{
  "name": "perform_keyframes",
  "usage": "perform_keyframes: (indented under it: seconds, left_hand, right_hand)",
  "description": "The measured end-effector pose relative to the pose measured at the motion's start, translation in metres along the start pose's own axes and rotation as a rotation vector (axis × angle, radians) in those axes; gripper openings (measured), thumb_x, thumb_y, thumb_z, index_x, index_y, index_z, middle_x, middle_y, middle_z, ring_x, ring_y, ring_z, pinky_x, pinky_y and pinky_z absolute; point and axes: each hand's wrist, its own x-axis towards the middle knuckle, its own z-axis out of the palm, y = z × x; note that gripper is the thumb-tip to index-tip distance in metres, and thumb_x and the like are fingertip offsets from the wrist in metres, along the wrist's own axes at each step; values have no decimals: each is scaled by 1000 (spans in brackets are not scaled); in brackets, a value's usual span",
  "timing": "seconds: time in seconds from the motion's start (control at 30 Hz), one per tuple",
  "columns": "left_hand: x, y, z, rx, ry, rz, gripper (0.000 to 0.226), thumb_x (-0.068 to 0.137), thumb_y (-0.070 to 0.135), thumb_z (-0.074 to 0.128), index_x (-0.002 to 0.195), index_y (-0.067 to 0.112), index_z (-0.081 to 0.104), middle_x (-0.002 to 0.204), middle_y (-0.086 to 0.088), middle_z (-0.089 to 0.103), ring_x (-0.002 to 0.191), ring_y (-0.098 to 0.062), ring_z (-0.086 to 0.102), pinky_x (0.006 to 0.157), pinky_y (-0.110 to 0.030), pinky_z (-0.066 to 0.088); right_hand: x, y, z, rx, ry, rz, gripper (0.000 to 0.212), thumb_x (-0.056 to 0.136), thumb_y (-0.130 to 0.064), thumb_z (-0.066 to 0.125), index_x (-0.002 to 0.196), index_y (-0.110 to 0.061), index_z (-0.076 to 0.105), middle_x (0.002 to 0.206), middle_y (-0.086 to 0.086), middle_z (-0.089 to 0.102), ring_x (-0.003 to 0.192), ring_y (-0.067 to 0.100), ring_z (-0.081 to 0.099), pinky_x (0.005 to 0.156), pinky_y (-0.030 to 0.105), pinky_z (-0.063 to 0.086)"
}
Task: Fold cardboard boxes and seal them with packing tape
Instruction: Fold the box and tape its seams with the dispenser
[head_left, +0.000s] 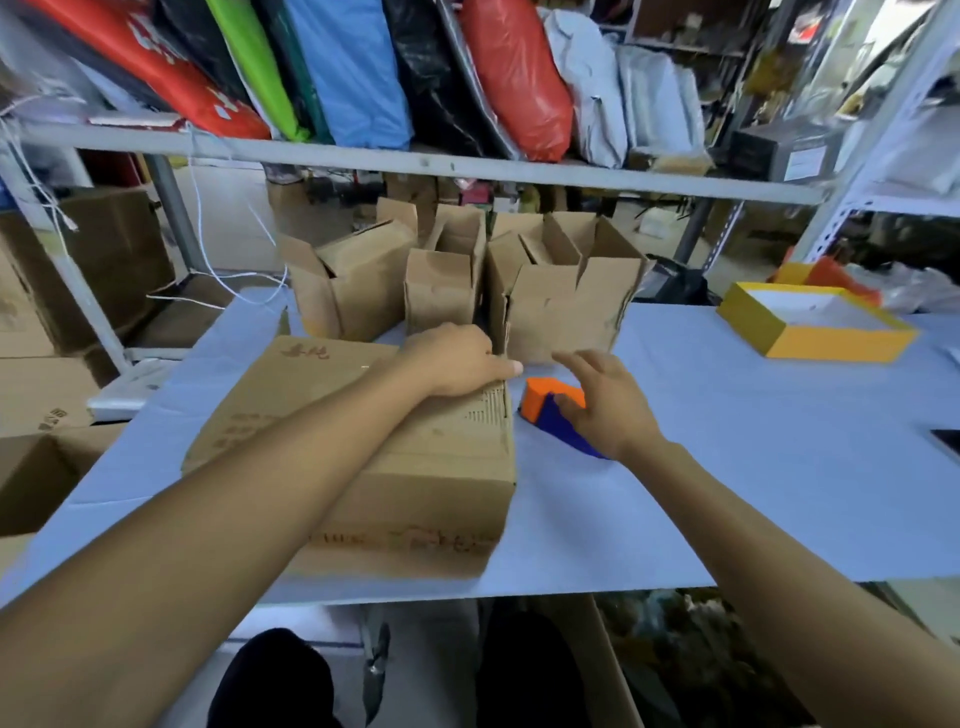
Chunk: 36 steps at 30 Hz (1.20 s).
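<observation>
Head view: your left hand presses flat on box at bench near edge, pinning flaps; right hand, fingers loosely spread, closes on tape dispenser beside box.

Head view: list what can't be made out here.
- Tape dispenser: the right hand covers its rear; no tape roll visible.
- Box top seam: hidden under the left hand and forearm.
- Box print: blurred, unreadable.
- Yellow tray: contents unclear.

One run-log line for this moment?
left hand: presses box top | right hand: on tape dispenser | tape: not applied yet
</observation>
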Motion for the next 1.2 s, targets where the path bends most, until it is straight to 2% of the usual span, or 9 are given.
perform_keyframes:
  seconds: [0.13, 0.23, 0.37, 0.5, 0.6, 0.73, 0.93, 1.03, 1.2]
  left_hand:
    - [10, 5, 7, -83, 151, -107, 41, 81, 60, 57, 66, 21, 57, 75, -1, 60, 69, -22, 57, 62, -33, 39]
    - [10, 7, 7, -112, 194, -136, 44, 81, 57, 56, 59, 20, 48, 67, -1, 55, 64, -24, 53, 65, -33, 45]
    - [4, 9, 4, -118, 210, -143, 38, 83, 46, 59, 62, 16, 54, 67, -2, 59, 66, -24, 57, 65, -33, 46]
    - [1, 7, 6, -99, 197, -124, 50, 90, 60, 53, 66, 16, 58, 73, -1, 61, 70, -20, 56, 63, -32, 40]
    - [0, 5, 7, -125, 196, -100, 51, 91, 65, 51, 73, 19, 64, 76, 1, 62, 75, -19, 57, 66, -33, 39]
    - [-2, 2, 6, -291, 298, 5, 35, 97, 46, 54, 79, 18, 66, 74, 2, 62, 76, -21, 58, 64, -34, 40]
    - [-4, -5, 3, -606, 226, 156, 30, 101, 27, 49, 92, 14, 74, 89, -3, 74, 89, -20, 68, 89, -44, 54]
    - [-5, -9, 1, -625, 149, 185, 31, 103, 26, 48, 92, 8, 71, 93, -13, 71, 88, -27, 65, 89, -43, 49]
    - [-8, -9, -3, -670, 155, 155, 17, 98, 20, 60, 90, 15, 75, 92, -7, 74, 92, -23, 68, 92, -45, 52]
  right_hand:
    - [-4, 21, 1, -101, -184, 200, 50, 94, -42, 58, 139, -24, 47, 127, 6, 52, 117, 28, 51, 86, 39, 47]
    - [-6, 22, 9, -157, -283, 143, 40, 98, -34, 51, 136, -29, 43, 123, 6, 57, 108, 29, 54, 72, 34, 42]
    - [-10, 16, 11, -222, -237, 37, 58, 99, -22, 44, 151, -40, 23, 119, 7, 56, 102, 31, 55, 66, 35, 40]
    - [-16, 11, 0, -106, -79, 73, 59, 100, -20, 38, 153, -42, 22, 100, 9, 52, 86, 28, 52, 64, 35, 41]
    - [-21, 4, -14, 53, 49, 75, 55, 91, -42, 41, 146, -43, 37, 97, 4, 57, 87, 26, 56, 68, 35, 44]
    - [-24, -4, -32, 192, 118, 18, 67, 76, -66, 52, 139, -47, 40, 104, -5, 61, 90, 18, 57, 79, 36, 50]
    - [-22, -14, -46, 212, 169, -92, 73, 77, -72, 56, 142, -42, 41, 113, -4, 62, 94, 19, 59, 77, 41, 54]
    - [-22, -18, -47, 240, 176, -129, 73, 79, -74, 55, 143, -41, 40, 114, -4, 61, 95, 18, 58, 76, 41, 55]
    - [-21, -23, -46, 250, 174, -158, 74, 80, -74, 54, 144, -40, 41, 113, -7, 60, 94, 15, 57, 76, 38, 55]
